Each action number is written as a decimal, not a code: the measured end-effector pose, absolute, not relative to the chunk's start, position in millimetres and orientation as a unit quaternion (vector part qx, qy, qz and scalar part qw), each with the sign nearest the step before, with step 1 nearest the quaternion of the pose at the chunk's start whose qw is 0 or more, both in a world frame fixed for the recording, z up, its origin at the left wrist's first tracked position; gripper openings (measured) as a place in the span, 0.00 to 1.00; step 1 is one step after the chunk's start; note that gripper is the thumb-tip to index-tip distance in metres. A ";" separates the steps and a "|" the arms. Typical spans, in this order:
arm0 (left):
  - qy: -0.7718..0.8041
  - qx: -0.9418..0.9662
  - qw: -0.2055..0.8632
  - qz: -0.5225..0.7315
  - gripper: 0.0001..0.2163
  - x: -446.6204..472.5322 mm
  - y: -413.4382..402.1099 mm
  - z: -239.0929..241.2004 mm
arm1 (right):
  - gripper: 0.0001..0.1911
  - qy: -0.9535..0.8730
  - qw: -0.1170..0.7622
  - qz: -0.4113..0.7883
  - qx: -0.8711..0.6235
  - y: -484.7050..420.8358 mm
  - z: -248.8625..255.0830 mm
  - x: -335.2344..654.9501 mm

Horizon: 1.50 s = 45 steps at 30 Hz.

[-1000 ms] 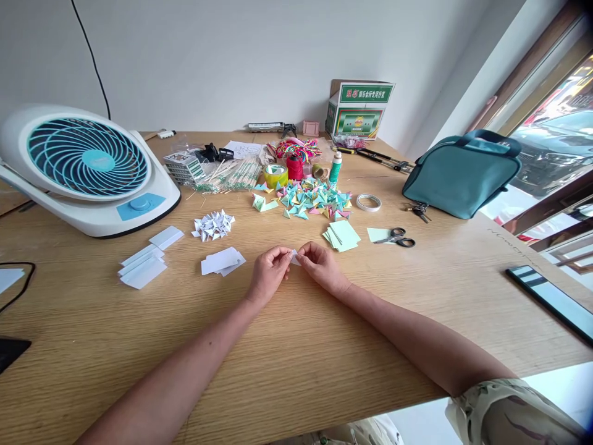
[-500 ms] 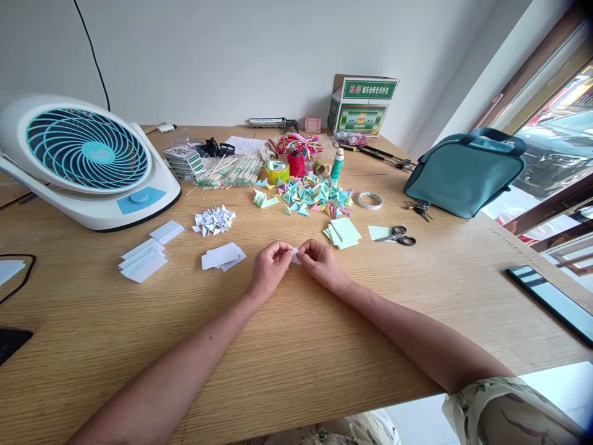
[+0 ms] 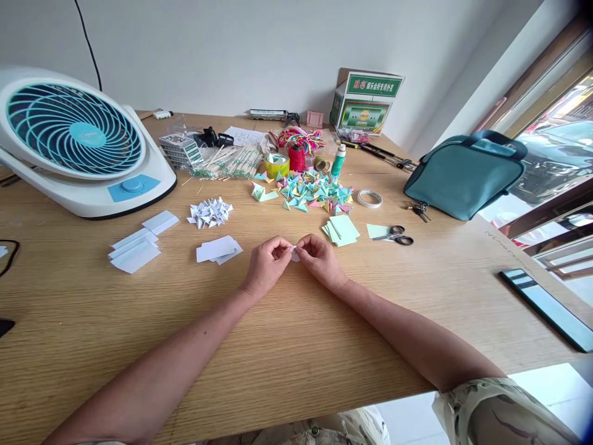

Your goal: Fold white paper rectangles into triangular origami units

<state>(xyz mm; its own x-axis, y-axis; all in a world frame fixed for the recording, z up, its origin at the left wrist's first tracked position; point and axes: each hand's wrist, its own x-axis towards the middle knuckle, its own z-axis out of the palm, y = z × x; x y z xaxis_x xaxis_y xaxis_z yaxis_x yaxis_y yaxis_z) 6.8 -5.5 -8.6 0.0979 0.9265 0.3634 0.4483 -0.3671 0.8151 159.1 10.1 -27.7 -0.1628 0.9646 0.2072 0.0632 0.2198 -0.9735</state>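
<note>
Between my two hands is a small piece of white paper (image 3: 295, 256), mostly hidden by the fingers. My left hand (image 3: 269, 264) pinches its left side, and my right hand (image 3: 320, 262) pinches its right side. Just left of my left hand lie white paper rectangles (image 3: 215, 250) on the wooden table (image 3: 278, 358). Beyond them sits a heap of small folded white paper pieces (image 3: 210, 212). Light green paper sheets (image 3: 341, 229) are stacked past my right hand. Farther back is a pile of folded coloured paper pieces (image 3: 315, 191).
Scissors (image 3: 396, 235) lie on green paper at the right, near a tape roll (image 3: 369, 198). A fan (image 3: 88, 142) and more white paper strips (image 3: 135, 254) occupy the left. A teal bag (image 3: 463, 176), keys (image 3: 419, 211) and a phone (image 3: 546, 309) are on the right.
Both hands stay together on the white paper, with only slight finger movement. The camera view has shifted a little, and the things on the table stay in place.
</note>
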 end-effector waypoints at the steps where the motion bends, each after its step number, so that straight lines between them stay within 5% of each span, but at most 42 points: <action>1: 0.495 0.696 0.259 0.452 0.06 6.7 -5.5 -8.8 | 0.07 -0.609 0.491 0.458 -0.423 9.6 -27.4 158.9; 7: 0.495 0.715 0.194 0.454 0.05 7.9 -7.3 -6.6 | 0.04 -0.630 0.490 0.427 -0.425 5.1 -22.8 157.7; 15: 0.517 0.670 0.286 0.450 0.05 7.9 -4.6 -7.7 | 0.02 -0.681 0.494 0.339 -0.422 2.9 -23.4 157.7; 27: 0.420 0.775 0.156 0.445 0.06 2.1 -6.6 1.2 | 0.18 -0.584 0.429 0.554 -0.410 13.8 -4.9 169.4; 45: 0.434 0.778 0.122 0.438 0.06 2.3 -8.1 4.8 | 0.17 -0.591 0.407 0.578 -0.389 14.4 -6.8 173.5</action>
<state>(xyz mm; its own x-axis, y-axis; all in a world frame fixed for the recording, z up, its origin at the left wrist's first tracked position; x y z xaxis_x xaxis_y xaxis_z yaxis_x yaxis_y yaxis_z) 2.3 -8.1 4.8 0.2399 0.7818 0.5755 0.5688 -0.5936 0.5693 173.5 14.4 -6.8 -0.3665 0.9299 0.0324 -0.0113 0.0303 -0.9995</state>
